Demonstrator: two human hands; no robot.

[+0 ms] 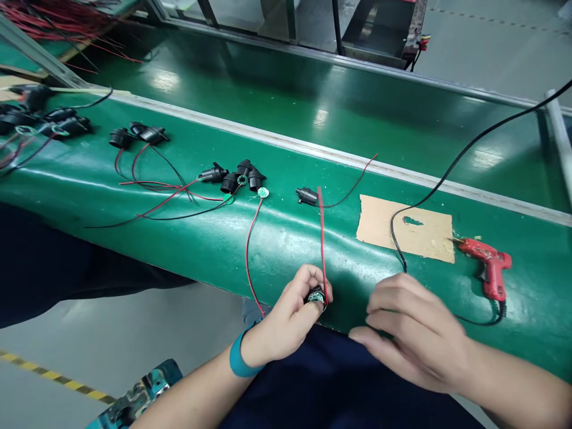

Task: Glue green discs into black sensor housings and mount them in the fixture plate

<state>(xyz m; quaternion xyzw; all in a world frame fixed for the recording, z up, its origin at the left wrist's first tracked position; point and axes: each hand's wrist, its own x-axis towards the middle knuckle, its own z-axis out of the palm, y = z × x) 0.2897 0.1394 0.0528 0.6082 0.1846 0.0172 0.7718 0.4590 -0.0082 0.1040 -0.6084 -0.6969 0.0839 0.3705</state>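
My left hand [292, 316] pinches a small black socket part with a round circuit board [315, 296] at the near edge of the green conveyor belt [187, 238]. A red wire [322, 238] runs up from that part across the belt. My right hand [413, 330] hovers just right of it with the fingers loosely spread and nothing visibly held. A teal band circles my left wrist. A red glue gun [489, 267] lies on the belt beyond my right hand, its black cord [447, 176] trailing away to the upper right.
A cardboard sheet [426, 235] lies under the gun's nozzle. Several black socket parts with red and black wires [236, 179] are strewn leftward along the belt, with another one [307, 195] alone. A person in dark clothing [53, 262] stands at left.
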